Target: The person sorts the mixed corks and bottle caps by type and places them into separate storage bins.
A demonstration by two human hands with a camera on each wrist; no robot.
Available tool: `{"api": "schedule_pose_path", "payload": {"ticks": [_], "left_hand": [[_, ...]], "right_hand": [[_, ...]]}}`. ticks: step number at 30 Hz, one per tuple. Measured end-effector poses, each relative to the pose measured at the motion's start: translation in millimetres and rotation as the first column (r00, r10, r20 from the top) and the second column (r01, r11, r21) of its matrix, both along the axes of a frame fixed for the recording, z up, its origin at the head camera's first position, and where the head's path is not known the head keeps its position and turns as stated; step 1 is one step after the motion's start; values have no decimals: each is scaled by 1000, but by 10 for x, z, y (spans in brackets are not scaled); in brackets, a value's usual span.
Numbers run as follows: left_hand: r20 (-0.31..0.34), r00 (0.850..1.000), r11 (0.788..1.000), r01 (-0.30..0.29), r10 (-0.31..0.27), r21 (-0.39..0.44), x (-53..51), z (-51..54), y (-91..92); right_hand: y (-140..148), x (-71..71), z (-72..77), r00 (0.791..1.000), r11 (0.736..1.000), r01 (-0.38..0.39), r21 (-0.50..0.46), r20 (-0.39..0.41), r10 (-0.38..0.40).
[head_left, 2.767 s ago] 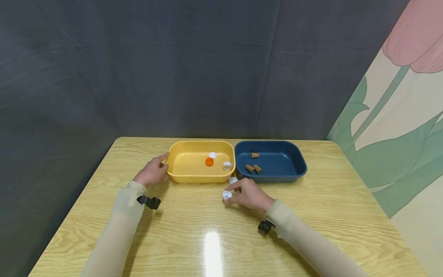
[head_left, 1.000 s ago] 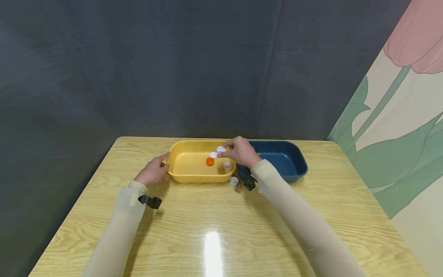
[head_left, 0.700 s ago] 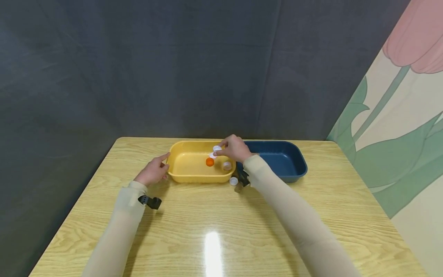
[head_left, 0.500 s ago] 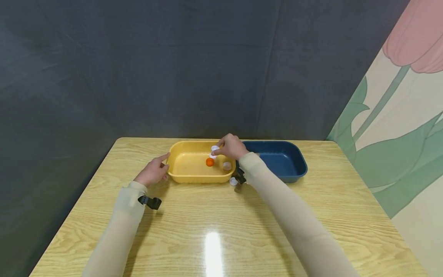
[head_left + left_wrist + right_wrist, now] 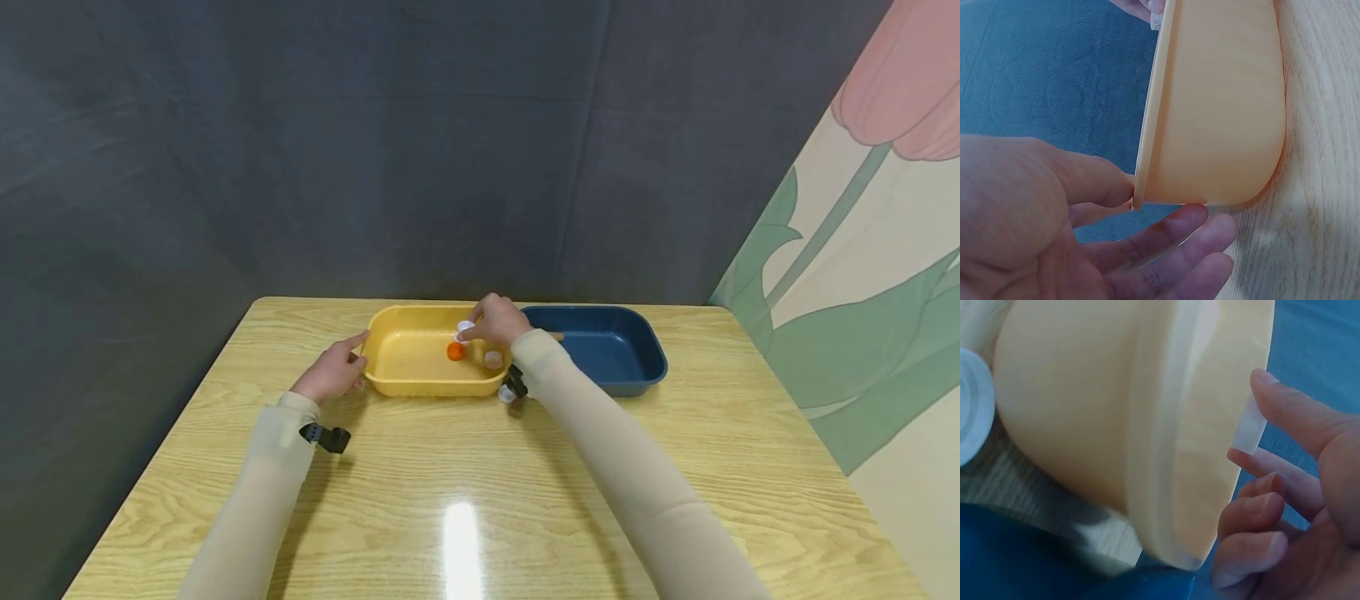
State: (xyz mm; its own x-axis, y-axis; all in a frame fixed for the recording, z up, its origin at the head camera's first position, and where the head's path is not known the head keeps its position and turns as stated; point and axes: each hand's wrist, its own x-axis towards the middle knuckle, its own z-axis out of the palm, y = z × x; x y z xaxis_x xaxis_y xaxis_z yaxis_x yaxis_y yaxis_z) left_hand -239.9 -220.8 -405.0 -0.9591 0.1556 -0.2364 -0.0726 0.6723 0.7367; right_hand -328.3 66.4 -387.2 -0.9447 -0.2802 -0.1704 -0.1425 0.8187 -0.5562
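Observation:
My right hand [image 5: 501, 320] is over the right half of the yellow bin [image 5: 405, 387], pinching a white bottle cap [image 5: 1250, 427] between thumb and index finger. Just below that cap, an orange bottle cap [image 5: 455, 352] lies on the bin floor. Another white cap there is mostly hidden by the hand, and a pale cap [image 5: 492, 360] sits near the bin's right end. With fairly straight fingers, my left hand [image 5: 328, 373] touches the bin's left end; in the left wrist view its thumb [image 5: 1107, 182] meets the rim and other fingertips touch the outer wall.
To the right, against the yellow bin, stands a blue bin [image 5: 611, 354]. One cork [image 5: 556, 336] shows in it; my right arm hides the rest. A white cap [image 5: 506, 393] lies on the wooden table [image 5: 390, 483] in front of the bins. A dark curtain [image 5: 420, 150] hangs behind.
My right hand has carried the white cap from the table in front up over the yellow bin, then left and slightly down. My left hand has stayed at the bin's left end.

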Motion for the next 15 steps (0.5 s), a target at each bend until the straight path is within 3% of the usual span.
{"api": "schedule_pose_path", "payload": {"ticks": [15], "left_hand": [[11, 1000, 1000, -6, 6, -14, 6, 25, 16]], "right_hand": [[57, 44, 30, 999, 999, -46, -25, -18, 45]]}}
